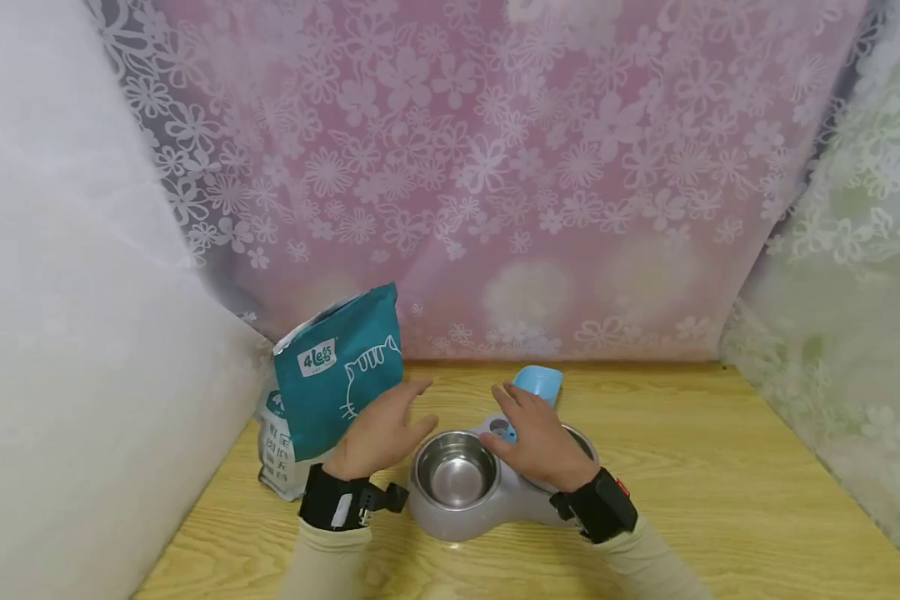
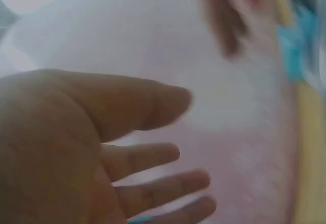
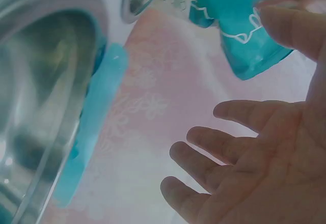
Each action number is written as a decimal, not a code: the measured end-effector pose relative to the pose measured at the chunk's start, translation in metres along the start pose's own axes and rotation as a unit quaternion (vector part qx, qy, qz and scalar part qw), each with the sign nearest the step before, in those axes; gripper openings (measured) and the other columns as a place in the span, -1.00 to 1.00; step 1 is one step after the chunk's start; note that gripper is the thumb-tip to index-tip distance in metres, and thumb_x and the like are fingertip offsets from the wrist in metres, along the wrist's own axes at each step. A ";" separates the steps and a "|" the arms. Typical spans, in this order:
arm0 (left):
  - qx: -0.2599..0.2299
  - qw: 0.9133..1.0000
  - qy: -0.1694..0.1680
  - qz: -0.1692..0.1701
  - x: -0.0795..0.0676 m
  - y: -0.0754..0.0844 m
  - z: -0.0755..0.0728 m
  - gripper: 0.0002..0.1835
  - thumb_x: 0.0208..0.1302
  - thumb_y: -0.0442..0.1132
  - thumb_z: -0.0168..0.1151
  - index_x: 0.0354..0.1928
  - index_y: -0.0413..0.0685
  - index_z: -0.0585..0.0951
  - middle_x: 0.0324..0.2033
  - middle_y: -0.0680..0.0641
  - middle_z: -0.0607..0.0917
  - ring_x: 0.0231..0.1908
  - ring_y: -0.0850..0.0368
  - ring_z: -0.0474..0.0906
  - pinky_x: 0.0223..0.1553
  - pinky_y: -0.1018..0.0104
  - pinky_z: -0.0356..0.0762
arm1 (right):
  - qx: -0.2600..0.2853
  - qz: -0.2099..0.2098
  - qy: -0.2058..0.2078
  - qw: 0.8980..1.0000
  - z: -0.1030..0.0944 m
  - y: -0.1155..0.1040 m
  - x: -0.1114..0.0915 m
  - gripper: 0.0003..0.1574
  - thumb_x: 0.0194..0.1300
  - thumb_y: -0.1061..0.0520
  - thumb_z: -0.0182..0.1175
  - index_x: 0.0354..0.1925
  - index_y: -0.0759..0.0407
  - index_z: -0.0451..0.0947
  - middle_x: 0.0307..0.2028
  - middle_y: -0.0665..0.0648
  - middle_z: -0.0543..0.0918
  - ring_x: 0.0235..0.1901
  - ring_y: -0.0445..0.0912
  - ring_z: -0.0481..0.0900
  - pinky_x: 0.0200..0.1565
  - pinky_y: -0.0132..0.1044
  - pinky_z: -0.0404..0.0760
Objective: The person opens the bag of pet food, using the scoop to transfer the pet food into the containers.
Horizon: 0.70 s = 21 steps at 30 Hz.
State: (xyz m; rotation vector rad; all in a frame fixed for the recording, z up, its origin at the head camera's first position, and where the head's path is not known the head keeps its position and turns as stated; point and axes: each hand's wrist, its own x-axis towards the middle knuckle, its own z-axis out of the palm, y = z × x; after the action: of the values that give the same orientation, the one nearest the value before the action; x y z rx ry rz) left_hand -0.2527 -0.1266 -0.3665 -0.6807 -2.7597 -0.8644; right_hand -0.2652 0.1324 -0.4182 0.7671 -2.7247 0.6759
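We mark the left hand [image 1: 378, 433] and right hand [image 1: 546, 442] both empty, fingers loosely extended. Light-blue scoop [image 1: 540, 383] sits just past the right hand, at the back of the grey double-bowl feeder [image 1: 506, 504]; right is clearly nearer. Its long axis seems to slant far-right to near-left, partly hidden. Left overlaps the teal 4Legs bag [image 1: 335, 379] in view; contact, we can't tell.
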 end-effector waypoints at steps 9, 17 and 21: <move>-0.076 0.965 0.217 0.126 -0.027 0.026 -0.048 -0.49 0.37 -0.19 0.16 0.34 0.10 0.37 0.04 0.05 0.58 0.07 0.15 0.49 0.05 0.19 0.42 | 0.008 -0.037 0.002 0.999 -0.009 -0.030 -0.006 -0.05 0.34 -0.39 0.00 0.49 0.01 0.04 0.45 0.11 0.06 0.42 0.08 0.03 0.32 -0.06 -0.02; -0.161 0.836 0.472 0.230 -0.042 0.031 -0.081 -0.49 0.10 -0.56 0.10 0.15 -0.52 0.31 -0.03 -0.32 0.49 0.05 -0.14 0.41 0.15 0.08 0.28 | 0.048 -0.119 -0.025 0.991 -0.028 -0.075 -0.022 -0.08 0.34 -0.33 0.07 0.48 0.02 0.10 0.44 0.04 0.08 0.39 0.00 0.10 0.25 -0.05 0.21; -0.186 0.819 0.515 0.175 -0.045 0.023 -0.092 -0.49 0.12 -0.52 0.10 0.13 -0.55 0.25 0.04 -0.37 0.39 0.14 -0.14 0.32 0.24 0.04 0.15 | 0.061 -0.174 -0.033 0.982 -0.037 -0.095 -0.032 -0.13 0.37 -0.30 0.05 0.48 -0.04 0.07 0.43 -0.01 0.08 0.37 -0.06 0.12 0.21 -0.05 0.28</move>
State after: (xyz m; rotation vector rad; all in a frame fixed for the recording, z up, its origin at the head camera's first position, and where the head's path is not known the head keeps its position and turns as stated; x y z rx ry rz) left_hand -0.2002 -0.1795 -0.2928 -0.5085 -1.4648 -1.2093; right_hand -0.1832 0.0927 -0.3618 1.2759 -2.5250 0.7487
